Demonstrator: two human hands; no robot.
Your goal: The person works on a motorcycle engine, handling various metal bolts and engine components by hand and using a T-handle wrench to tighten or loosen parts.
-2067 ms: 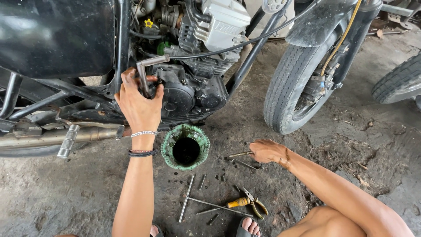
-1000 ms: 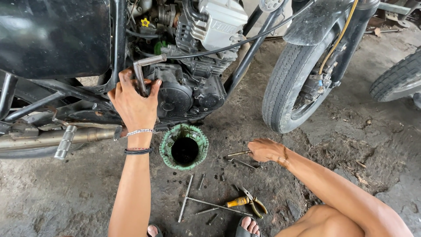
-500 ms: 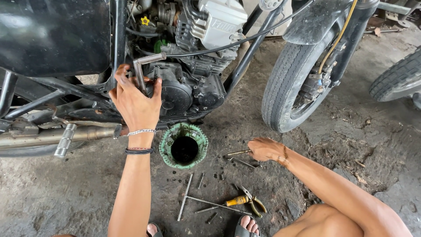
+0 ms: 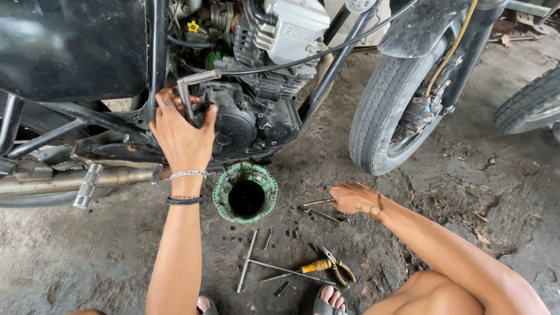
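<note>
While left hand (image 4: 182,129) fingers clamp the bent lever (image 4: 188,98) | right hand (image 4: 353,198) fingers curled on metal rod (image 4: 318,203)

both arms are bare, no sleeves anywhere. the left hand (image 4: 182,137), upper left of centre, has two bands at the wrist: a thin silver chain bracelet (image 4: 188,174) and, just below it, a black band (image 4: 185,200). the right hand (image 4: 354,198), right of centre, shows a thin mark or band at its wrist. at the bottom edge, toes sit in dark sandals (image 4: 322,303). a bare knee fills the lower right.
</note>
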